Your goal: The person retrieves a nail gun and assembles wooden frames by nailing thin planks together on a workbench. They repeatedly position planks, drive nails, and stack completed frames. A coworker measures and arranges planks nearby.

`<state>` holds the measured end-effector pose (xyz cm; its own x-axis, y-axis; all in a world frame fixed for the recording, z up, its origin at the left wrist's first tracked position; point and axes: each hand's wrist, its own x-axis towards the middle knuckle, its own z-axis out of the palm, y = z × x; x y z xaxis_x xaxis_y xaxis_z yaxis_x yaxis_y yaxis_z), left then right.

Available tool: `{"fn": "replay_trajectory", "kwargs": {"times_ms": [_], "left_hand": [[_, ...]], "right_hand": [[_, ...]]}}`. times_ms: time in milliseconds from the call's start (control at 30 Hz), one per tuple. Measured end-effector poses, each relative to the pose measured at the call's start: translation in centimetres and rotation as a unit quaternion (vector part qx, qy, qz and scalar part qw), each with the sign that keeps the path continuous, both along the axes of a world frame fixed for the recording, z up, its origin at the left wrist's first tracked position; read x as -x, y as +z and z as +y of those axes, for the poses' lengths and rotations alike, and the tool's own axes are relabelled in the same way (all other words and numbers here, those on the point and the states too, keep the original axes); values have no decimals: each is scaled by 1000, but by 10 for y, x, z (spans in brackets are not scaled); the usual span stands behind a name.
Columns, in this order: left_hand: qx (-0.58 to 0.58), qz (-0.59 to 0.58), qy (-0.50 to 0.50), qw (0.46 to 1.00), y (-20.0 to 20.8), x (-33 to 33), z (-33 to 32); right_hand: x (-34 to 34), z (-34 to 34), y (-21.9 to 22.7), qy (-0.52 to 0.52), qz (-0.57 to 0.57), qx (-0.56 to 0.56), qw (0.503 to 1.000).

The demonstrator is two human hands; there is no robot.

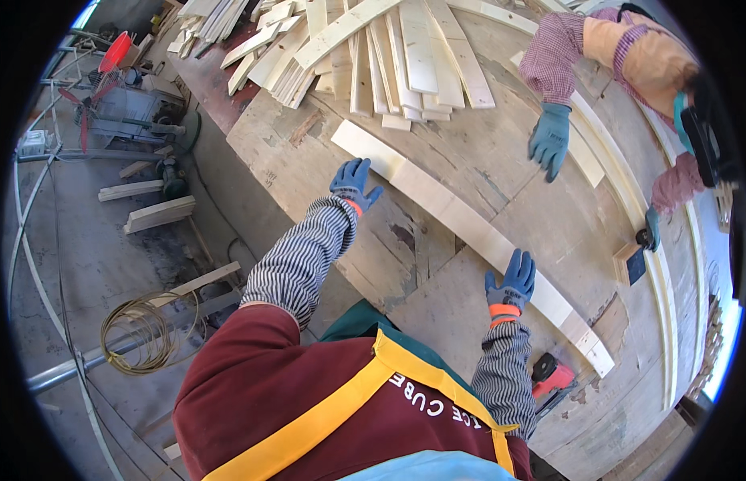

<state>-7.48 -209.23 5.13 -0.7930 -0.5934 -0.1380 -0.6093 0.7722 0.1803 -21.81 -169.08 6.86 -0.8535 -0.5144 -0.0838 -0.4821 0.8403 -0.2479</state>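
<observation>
A long pale wooden board [457,212] lies slantwise across the worktable, with joints showing along its length. My left hand [355,184], in a blue-grey glove, is at the board's near edge toward its upper-left end, fingers spread. Farther along, toward the lower-right end, my right hand [513,284] rests at the board, its gloved fingers stretched out. Neither hand is gripped around the wood. Close to my right sleeve lies a red and black hand tool [553,375], partly hidden by the sleeve.
The worn plywood table [469,172] carries piled wood strips [405,64] at the far side. Across from me, a co-worker's gloved hand [551,140] hovers near long curved strips [629,192]; their other hand is by a wooden block [628,264]. Coiled wire [141,337] hangs at left.
</observation>
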Motion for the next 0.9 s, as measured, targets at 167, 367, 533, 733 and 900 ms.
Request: {"fn": "replay_trajectory", "kwargs": {"times_ms": [167, 367, 533, 733, 900], "left_hand": [[12, 174, 26, 984, -8, 29, -41], [-67, 241, 59, 966, -22, 15, -30], [-73, 254, 56, 963, -60, -20, -8], [-93, 226, 123, 962, -45, -59, 28], [-117, 207, 202, 950, -37, -76, 49]], "right_hand": [[-20, -8, -13, -23, 12, 13, 1000], [-22, 7, 6, -98, -15, -23, 995], [-17, 32, 10, -101, 24, -5, 995], [-69, 55, 2, -84, -9, -8, 996], [-84, 79, 1, -91, -33, -39, 995]]}}
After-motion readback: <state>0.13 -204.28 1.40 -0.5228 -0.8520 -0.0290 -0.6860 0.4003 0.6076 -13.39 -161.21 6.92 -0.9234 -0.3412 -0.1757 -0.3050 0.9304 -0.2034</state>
